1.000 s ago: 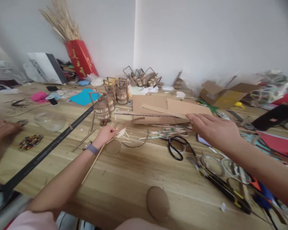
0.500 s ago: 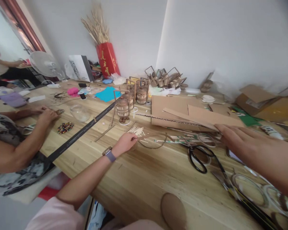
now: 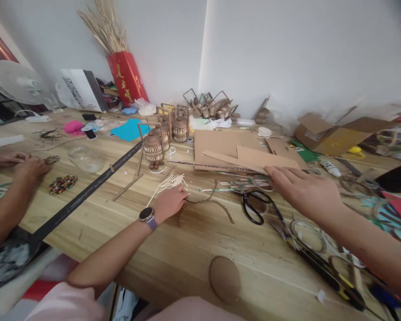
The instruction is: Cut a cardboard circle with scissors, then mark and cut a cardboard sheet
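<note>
My left hand [image 3: 170,201] is closed in a pinch at one end of a thin, curved corrugated cardboard strip [image 3: 217,203] that bends over the wooden table. Just beyond its fingers lies a pile of short pale sticks [image 3: 173,180]. Further right, the fingers of my right hand [image 3: 299,185] close on the end of a long narrow cardboard piece [image 3: 227,161], whose corrugated edge faces me. Behind that piece rests a larger flat cardboard sheet [image 3: 217,141]. Black-handled scissors [image 3: 254,207] lie below my right hand.
Small woven lidded baskets with handles [image 3: 153,147] stand beyond my left hand. A dark strip [image 3: 90,191] crosses the table. An oval brown disc [image 3: 224,278] lies near the front edge. At left are a glass jar [image 3: 85,159] and another person's hands [image 3: 31,165].
The view has swung to the right. The curved strip at my left hand has shifted and now arches to the right across the table. My right hand stays on the narrow cardboard piece.
</note>
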`<act>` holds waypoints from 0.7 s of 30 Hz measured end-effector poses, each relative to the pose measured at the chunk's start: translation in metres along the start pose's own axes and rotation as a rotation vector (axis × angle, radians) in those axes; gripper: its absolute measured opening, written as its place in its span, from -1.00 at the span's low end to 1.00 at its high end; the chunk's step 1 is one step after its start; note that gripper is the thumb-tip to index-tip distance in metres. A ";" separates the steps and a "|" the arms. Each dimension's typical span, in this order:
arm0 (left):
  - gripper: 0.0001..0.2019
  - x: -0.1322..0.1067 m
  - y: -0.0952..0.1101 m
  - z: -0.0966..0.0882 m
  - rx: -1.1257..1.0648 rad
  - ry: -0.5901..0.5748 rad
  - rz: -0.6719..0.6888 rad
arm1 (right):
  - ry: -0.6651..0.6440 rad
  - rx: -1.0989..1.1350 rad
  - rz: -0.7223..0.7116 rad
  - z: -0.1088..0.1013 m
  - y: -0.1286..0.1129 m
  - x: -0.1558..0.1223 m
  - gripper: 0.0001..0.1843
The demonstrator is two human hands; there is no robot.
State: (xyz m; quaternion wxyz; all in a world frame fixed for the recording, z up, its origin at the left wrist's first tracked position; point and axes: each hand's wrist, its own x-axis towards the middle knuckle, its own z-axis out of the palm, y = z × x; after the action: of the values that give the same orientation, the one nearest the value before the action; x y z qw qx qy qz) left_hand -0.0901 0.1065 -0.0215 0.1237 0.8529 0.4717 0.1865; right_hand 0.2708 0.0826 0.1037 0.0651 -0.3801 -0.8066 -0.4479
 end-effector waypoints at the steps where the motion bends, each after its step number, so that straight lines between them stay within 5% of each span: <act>1: -0.80 0.001 0.002 0.002 0.049 -0.001 0.007 | -0.001 0.005 -0.004 0.001 -0.001 -0.001 -0.62; 10: -0.78 -0.022 0.003 -0.020 0.278 0.078 0.095 | -0.153 0.095 0.041 0.008 0.000 -0.011 -0.56; 16: -0.75 -0.034 -0.007 -0.023 0.337 0.172 0.076 | -0.015 0.098 0.010 0.013 -0.007 -0.007 -0.58; 21: -0.78 -0.046 -0.020 -0.030 0.359 0.233 -0.024 | -0.024 0.061 0.013 0.008 -0.009 -0.002 -0.62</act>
State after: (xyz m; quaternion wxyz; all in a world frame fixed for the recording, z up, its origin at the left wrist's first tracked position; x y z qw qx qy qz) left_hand -0.1402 0.0790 -0.0110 -0.0835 0.8283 0.5185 0.1952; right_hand 0.2683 0.0848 0.0914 0.0699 -0.3888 -0.8181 -0.4179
